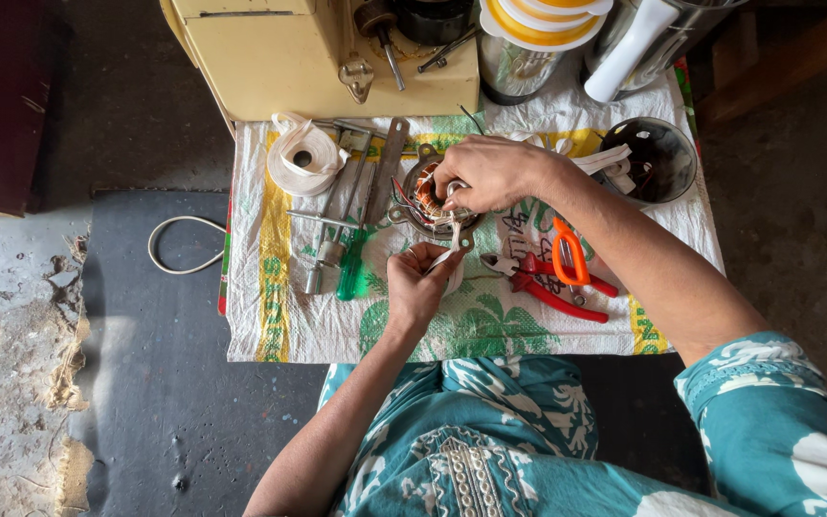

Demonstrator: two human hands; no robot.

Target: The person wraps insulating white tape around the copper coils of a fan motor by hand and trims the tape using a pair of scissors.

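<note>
Head view showed the right hand (490,172) gripping the motor stator (430,196) while the left hand (418,287), at six o'clock, pinched white tape (449,257), best kept taut.

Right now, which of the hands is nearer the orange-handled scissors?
Right. The right hand rests on the motor stator, just up-left of the orange-handled scissors. The left hand holds white tape farther left.
</note>
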